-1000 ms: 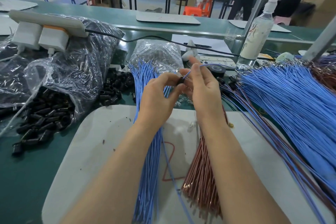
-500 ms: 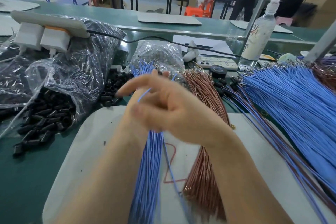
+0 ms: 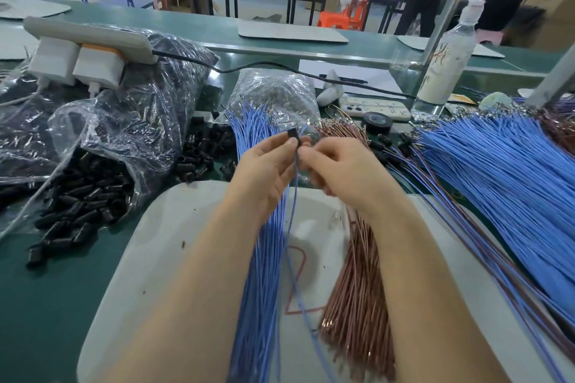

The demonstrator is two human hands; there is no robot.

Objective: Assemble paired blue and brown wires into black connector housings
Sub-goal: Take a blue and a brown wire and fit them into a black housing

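My left hand [image 3: 267, 169] pinches a small black connector housing [image 3: 292, 135] between thumb and fingers, held up above the white mat [image 3: 174, 246]. A single blue wire [image 3: 294, 227] hangs down from the housing over the mat. My right hand [image 3: 340, 169] is curled just right of the housing, its fingertips against the wire below it. A bundle of blue wires [image 3: 261, 274] lies under my left forearm. A bundle of brown wires [image 3: 357, 283] lies under my right one.
Loose black housings [image 3: 81, 205] spill from a clear plastic bag [image 3: 102, 134] at left, with more [image 3: 202, 149] beside the blue bundle. A big fan of blue wires [image 3: 504, 183] fills the right. A bottle [image 3: 448, 62], phone [image 3: 373, 107] and tape roll [image 3: 378, 123] stand behind.
My right hand swept left across my left hand half a second ago and has come back to the right. A black housing now shows at my left fingertips with the blue wire in it.
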